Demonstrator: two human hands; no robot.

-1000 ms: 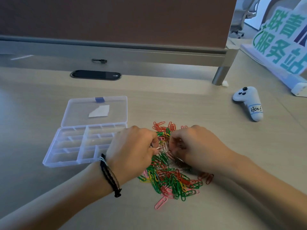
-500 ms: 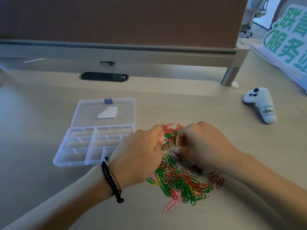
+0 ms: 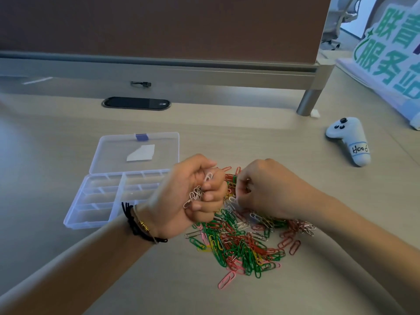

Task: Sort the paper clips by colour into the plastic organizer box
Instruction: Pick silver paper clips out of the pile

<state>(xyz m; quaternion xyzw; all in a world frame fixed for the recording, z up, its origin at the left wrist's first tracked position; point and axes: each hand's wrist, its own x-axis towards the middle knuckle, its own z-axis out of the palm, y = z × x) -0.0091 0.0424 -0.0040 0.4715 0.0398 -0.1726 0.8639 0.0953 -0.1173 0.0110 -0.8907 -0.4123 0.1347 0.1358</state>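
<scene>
A heap of paper clips (image 3: 241, 242) in green, red, pink, yellow and silver lies on the desk in front of me. My left hand (image 3: 193, 196) is turned palm up above the heap's left side, its fingers curled round a bunch of pale pink and silver clips (image 3: 196, 193). My right hand (image 3: 268, 189) hovers over the heap's far right part, knuckles up, fingertips pinching among the clips; what they hold is hidden. The clear plastic organizer box (image 3: 91, 201) lies open to the left, its compartments looking bare, lid (image 3: 136, 153) folded back.
A white game controller (image 3: 350, 139) with a handwritten label lies at the right. A black cable grommet (image 3: 136, 103) sits in the desk behind the box. A partition with a metal leg (image 3: 309, 103) closes the back. A green-lettered sign (image 3: 391, 48) stands at far right.
My left hand has rolled from knuckles-up to palm-up and lifted a little, showing a bunch of pale clips in its curled fingers. My right hand stays over the heap.
</scene>
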